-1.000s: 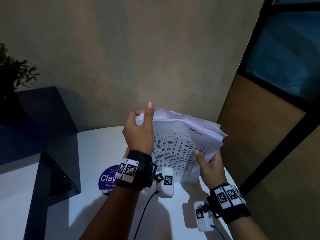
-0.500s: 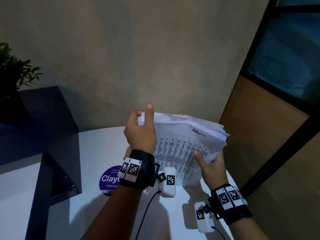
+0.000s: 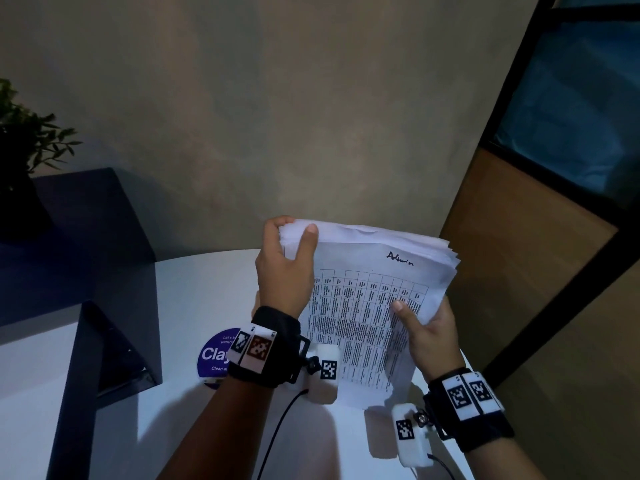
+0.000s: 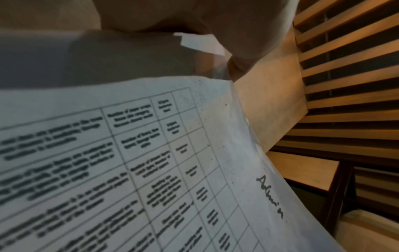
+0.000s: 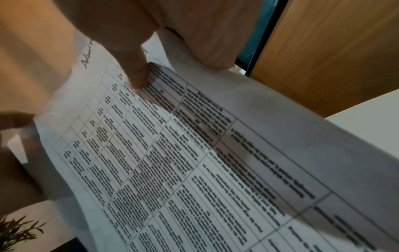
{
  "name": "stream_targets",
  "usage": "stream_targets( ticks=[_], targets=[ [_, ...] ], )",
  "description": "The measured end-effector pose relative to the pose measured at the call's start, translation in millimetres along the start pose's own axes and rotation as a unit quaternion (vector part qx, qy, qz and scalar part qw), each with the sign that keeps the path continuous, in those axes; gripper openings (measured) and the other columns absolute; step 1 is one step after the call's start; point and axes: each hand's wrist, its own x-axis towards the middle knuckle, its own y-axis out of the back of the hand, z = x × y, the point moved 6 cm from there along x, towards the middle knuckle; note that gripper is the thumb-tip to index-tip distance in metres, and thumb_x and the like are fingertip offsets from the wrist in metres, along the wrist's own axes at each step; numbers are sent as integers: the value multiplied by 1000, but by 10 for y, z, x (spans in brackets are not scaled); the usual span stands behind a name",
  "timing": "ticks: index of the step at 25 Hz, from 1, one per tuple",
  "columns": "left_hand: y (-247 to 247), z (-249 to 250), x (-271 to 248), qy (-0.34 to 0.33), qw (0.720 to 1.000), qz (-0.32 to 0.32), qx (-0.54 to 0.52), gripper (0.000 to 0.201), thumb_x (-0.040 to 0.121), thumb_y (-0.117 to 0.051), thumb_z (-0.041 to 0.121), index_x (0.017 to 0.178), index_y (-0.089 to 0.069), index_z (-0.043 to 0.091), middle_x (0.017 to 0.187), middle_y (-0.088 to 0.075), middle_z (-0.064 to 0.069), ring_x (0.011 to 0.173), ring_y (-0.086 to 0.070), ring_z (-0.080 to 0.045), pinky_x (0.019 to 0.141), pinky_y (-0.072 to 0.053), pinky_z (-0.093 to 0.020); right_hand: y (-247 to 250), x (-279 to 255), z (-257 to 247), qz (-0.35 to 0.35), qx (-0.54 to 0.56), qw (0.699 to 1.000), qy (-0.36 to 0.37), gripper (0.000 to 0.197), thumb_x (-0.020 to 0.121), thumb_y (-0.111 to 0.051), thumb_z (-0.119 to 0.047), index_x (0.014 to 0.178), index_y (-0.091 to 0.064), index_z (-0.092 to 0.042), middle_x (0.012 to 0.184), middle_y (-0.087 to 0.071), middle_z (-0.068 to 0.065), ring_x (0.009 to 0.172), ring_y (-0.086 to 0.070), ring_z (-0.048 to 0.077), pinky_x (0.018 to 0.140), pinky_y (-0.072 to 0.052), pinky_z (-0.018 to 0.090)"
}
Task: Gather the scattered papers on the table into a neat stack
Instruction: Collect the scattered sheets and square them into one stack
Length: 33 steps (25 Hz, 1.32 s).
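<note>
Okay so the thumb of my left hand isn't sticking straight up anymore. A second ago it pointed up past the top corner, and now it's folded down across the front of the stack of white printed papers, with the tip lying on the top sheet. The stack itself has come down too. Its bottom edge sits way lower than before, right down by the white table, though I can't tell if it's actually touching. More of the printed grid shows now, and the top edge looks a bit more level than it did.
</note>
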Motion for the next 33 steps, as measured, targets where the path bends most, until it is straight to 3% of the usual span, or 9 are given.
stream_targets(
  ticks=[10,13,15,17,20,23,27,31,33],
  targets=[
    [0,51,-9,31,998,3,-58,20,79,-56,21,96,-55,31,73,-58,12,58,-53,-2,65,-46,-35,-21,-74,-18,-2,16,1000,7,43,87,-69,-12,122,-52,-31,117,-69,-2,112,-65,16,99,-50,44],
    [44,81,34,-1,985,-74,-154,36,76,-62,31,110,-53,38,106,-64,0,94,-62,-16,88,-50,-50,19,-56,-131,6,43,999,27,47,80,-71,-21,122,-54,-31,115,-72,-6,112,-66,13,95,-51,36],
    [92,2,-5,-26,972,-187,-142,62,71,-76,45,124,-43,43,131,-57,-2,117,-60,-17,96,-52,-36,77,-14,-200,9,59,998,34,47,78,-69,-20,121,-54,-33,113,-72,-18,111,-65,4,92,-49,26],
    [102,-227,-132,24,966,-244,-88,83,57,-86,55,126,-42,44,129,-60,4,115,-62,-9,92,-55,-33,86,2,-226,8,54,998,35,47,82,-69,-15,121,-53,-35,113,-71,-19,112,-64,3,92,-49,24],
    [119,-446,-270,23,985,-158,-61,62,70,-82,46,124,-52,42,118,-68,10,111,-66,-14,94,-54,-50,-22,-68,-272,5,27,998,57,51,88,-68,-5,120,-51,-42,114,-69,-20,113,-63,3,95,-49,27],
    [179,-416,-370,4,996,-78,-41,45,79,-77,37,108,-52,60,106,-69,22,101,-67,-3,86,-57,-36,-127,-136,-291,-1,15,997,71,55,89,-67,-2,118,-45,-43,108,-67,-28,107,-61,-9,85,-49,11],
    [211,-738,-574,61,991,-116,-19,41,69,-74,52,102,-49,54,103,-69,13,99,-67,-14,85,-58,-51,-146,-257,-87,-22,-36,998,43,52,89,-68,-7,119,-43,-41,117,-63,-15,106,-60,-9,94,-54,32],
    [116,-620,-532,16,995,-101,21,21,91,-58,37,106,-44,42,104,-65,14,94,-66,-10,82,-57,-52,-148,-202,-142,-17,-39,998,55,46,95,-57,-3,127,-40,-32,116,-58,-20,101,-57,-20,86,-49,9],
    [101,-491,-495,-12,996,-79,26,20,96,-54,32,110,-40,38,104,-64,13,94,-65,-10,80,-58,-50,-166,-175,-280,-5,-51,994,93,45,96,-55,-3,129,-40,-30,117,-59,-20,104,-57,-17,83,-46,6]
  ],
)
